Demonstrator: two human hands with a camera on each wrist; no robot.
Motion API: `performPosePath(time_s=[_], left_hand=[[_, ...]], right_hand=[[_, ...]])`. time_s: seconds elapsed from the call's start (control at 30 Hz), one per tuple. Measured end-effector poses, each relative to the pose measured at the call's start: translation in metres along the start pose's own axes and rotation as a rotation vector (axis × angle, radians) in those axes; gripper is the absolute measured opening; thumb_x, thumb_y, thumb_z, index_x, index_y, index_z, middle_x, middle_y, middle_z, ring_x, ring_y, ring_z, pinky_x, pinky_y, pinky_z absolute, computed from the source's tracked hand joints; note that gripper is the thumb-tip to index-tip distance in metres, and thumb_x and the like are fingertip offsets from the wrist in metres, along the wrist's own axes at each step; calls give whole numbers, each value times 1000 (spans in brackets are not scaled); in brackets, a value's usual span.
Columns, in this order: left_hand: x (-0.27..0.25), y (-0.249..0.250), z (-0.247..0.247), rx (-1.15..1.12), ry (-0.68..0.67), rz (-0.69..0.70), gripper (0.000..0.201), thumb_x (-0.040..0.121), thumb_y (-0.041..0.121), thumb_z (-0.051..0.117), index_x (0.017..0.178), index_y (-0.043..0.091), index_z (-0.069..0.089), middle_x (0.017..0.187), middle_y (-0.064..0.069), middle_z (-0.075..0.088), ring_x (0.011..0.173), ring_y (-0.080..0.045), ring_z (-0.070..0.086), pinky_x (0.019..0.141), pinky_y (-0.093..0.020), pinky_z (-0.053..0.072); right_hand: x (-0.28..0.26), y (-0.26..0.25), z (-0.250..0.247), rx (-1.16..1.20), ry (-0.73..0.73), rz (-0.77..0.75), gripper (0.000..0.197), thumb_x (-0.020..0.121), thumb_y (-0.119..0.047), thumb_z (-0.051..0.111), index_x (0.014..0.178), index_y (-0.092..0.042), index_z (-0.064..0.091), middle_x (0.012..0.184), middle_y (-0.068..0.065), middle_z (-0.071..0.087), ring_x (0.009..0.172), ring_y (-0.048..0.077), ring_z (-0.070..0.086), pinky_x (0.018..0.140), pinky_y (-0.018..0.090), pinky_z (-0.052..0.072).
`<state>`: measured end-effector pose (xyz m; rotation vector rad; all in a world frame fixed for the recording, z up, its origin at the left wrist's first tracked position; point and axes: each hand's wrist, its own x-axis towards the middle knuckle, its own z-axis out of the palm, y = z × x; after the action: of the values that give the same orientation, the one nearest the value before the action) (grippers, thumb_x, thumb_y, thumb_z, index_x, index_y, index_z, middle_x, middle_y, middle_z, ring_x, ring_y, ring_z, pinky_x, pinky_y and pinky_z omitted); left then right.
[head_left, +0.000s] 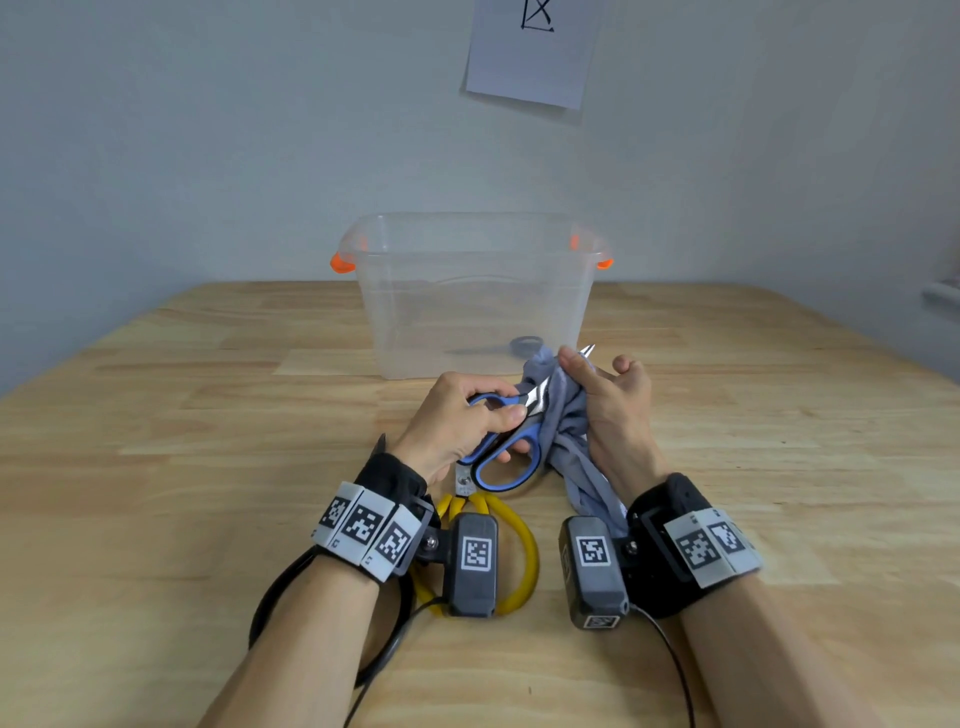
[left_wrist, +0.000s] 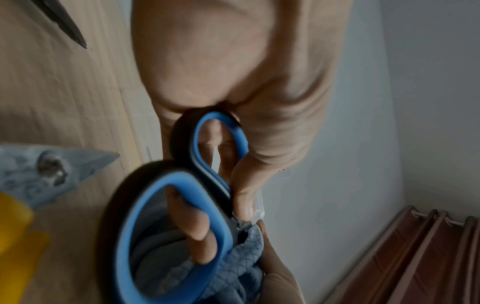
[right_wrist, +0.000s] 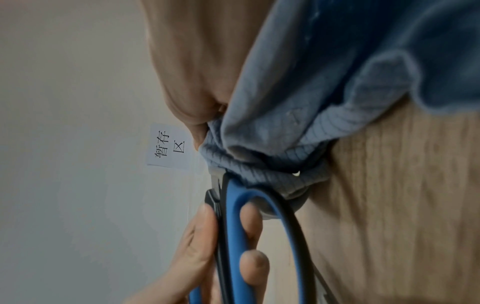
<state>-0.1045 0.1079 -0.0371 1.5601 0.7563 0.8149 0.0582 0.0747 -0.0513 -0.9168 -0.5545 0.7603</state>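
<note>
My left hand (head_left: 488, 415) grips the blue-and-black handles of a pair of scissors (head_left: 501, 457), with fingers through the loops (left_wrist: 182, 205). A grey-blue cloth (head_left: 563, 415) is bunched round the blades, and my right hand (head_left: 597, 395) holds it there, thumb on one side and fingers on the other. The shiny blade tip (head_left: 589, 349) pokes out beyond the cloth. In the right wrist view the cloth (right_wrist: 311, 102) meets the scissors (right_wrist: 233, 226) just past the handles. Both hands are just above the wooden table (head_left: 208, 415), in front of a bin.
A clear plastic bin (head_left: 582, 312) with orange handles stands just behind the hands; dark scissors (head_left: 498, 349) lie inside. Yellow-handled scissors (head_left: 519, 545) lie on the table under my left wrist. A paper sheet (head_left: 530, 57) hangs on the wall.
</note>
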Motion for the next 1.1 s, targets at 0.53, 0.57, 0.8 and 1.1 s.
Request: performPosePath(time_s=[0.53,0.57,0.8,1.1], left_hand=[[2,2,-4,-30,99,1,16,89,-1,67,105,-3,66,68,-16,68,57,-26,69,46,-27,52],[2,2,-5,-29,97,3,16,90,-1,67,105,-3,65,67,-16,68,57,-26,69,46,-27,52],[1,1,3,16,12,12,11,91,-1,65,101,-1,67,66,-13,67,58,-27,70,47,-28,53],[-1,4,-1,40,-1,-26,4,91,0,65,89,0,69,63,-12,67,55,-24,69,44,-25,50]], right_hand=[[1,12,-1,-124,-185,69,46,84,-19,78,101,-16,35,88,22,57,71,28,64,61,34,56],[1,13,0,-122,-188,67,48,83,-18,79,102,-17,35,90,24,57,73,31,65,65,39,57],[11,7,-8,37,-4,-21,48,86,-5,73,90,-20,28,74,13,61,69,27,64,71,42,55],[22,12,-14,76,100,-81,44,89,-4,69,78,-20,30,71,8,49,70,22,56,69,39,50]])
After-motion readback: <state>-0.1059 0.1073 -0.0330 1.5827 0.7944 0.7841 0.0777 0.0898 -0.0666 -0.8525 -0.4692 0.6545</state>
